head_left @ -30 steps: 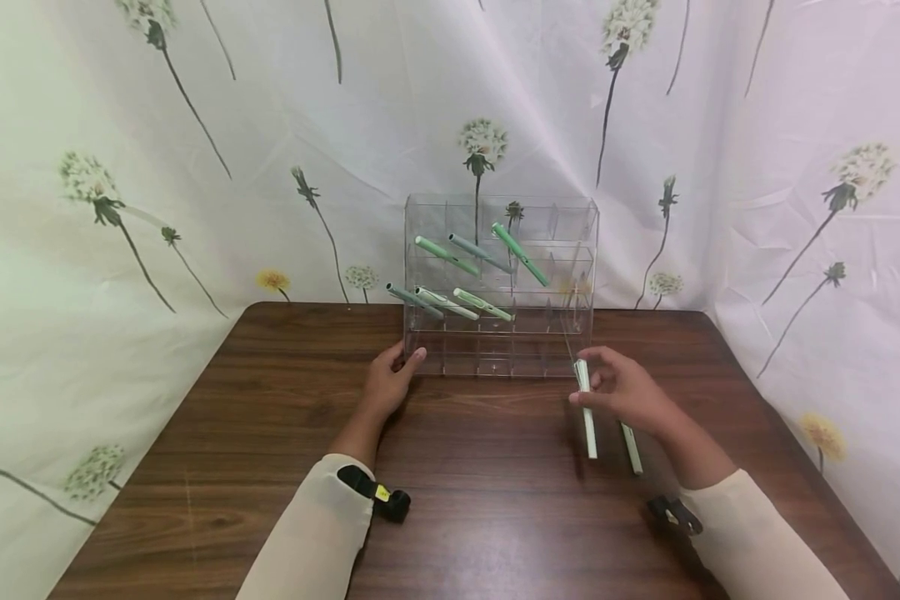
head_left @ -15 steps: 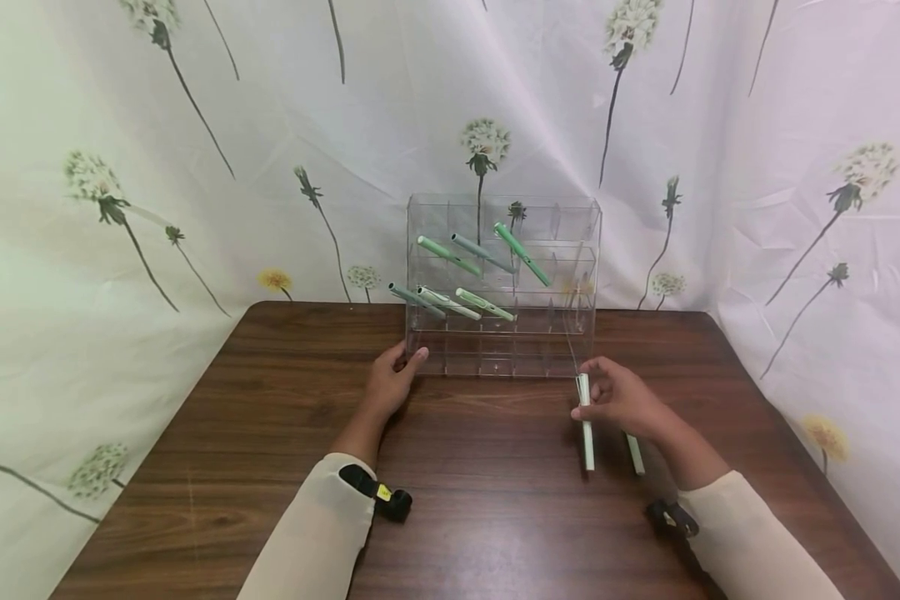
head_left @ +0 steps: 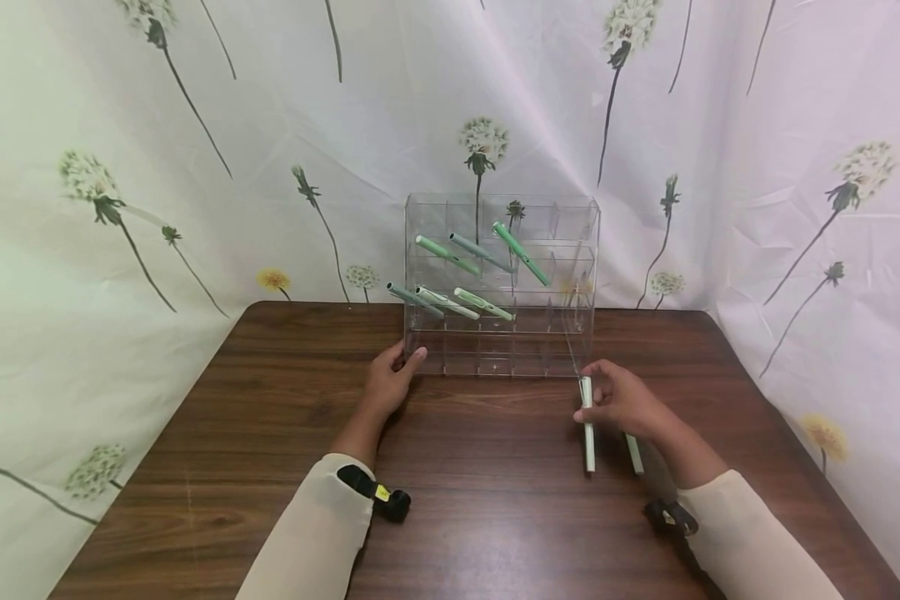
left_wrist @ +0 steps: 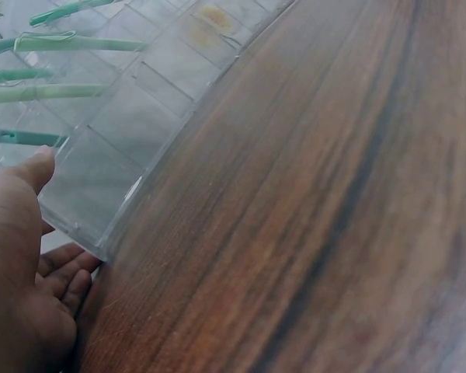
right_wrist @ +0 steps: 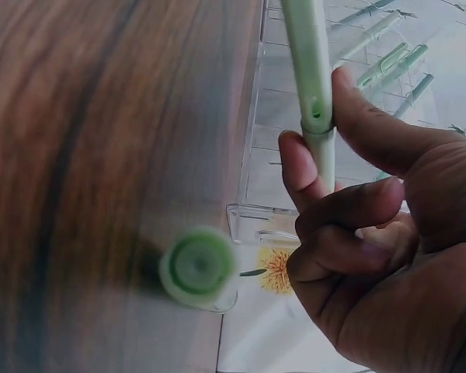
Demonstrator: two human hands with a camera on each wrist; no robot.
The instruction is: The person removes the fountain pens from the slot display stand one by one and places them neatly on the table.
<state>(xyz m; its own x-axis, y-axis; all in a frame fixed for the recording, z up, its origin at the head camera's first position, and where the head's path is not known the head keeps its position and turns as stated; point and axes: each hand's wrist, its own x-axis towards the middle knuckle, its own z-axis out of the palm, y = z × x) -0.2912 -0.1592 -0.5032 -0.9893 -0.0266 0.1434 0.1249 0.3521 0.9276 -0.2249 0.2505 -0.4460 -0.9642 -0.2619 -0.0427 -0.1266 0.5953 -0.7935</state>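
Note:
A clear stepped display rack (head_left: 495,364) stands toward the back of the table, with several green, grey-green and whitish pens (head_left: 521,254) slanting across its tiers. My left hand (head_left: 390,382) grips the rack's lower left corner, thumb in front and fingers around the side, as the left wrist view shows at the rack's edge (left_wrist: 93,186). In front of the lower right corner, my right hand (head_left: 624,404) pinches a pale green pen (right_wrist: 307,58) between thumb and fingers, clip end toward the rack. Another pale pen (head_left: 633,454) lies on the table, partly hidden under that hand.
The brown wooden table (head_left: 270,500) has its back edge against a white curtain (head_left: 360,150) printed with dandelions, which also runs along both sides. Black wrist cameras (head_left: 396,505) are strapped over the light sleeves (head_left: 300,533).
My right hand has drawn the pinched pen a little toward me, away from the rack's lower right corner. The left hand and the racked pens stay where they were.

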